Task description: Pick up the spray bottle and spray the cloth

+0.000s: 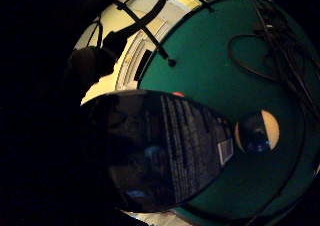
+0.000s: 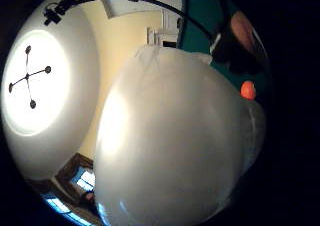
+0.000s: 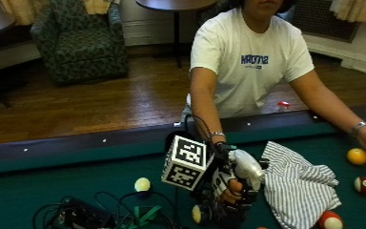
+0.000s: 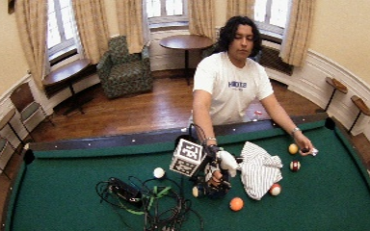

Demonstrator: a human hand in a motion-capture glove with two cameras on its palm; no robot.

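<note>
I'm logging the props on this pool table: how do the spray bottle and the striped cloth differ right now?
The spray bottle is held up off the felt in the gloved right hand, fingers curled round it; the striped cloth lies crumpled on the pool table, untouched. The bottle is a smooth, hard, plain pale shape; the cloth is soft, folded and pinstriped. The cloth covers more area. Both are mainly white and sit close together.

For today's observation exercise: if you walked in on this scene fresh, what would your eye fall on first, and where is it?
First, the gloved right hand holding a spray bottle upright above the green pool table, near its middle. Right beside the bottle lies a crumpled striped cloth. Billiard balls dot the felt around it, among them an orange ball in front of the cloth.
</note>
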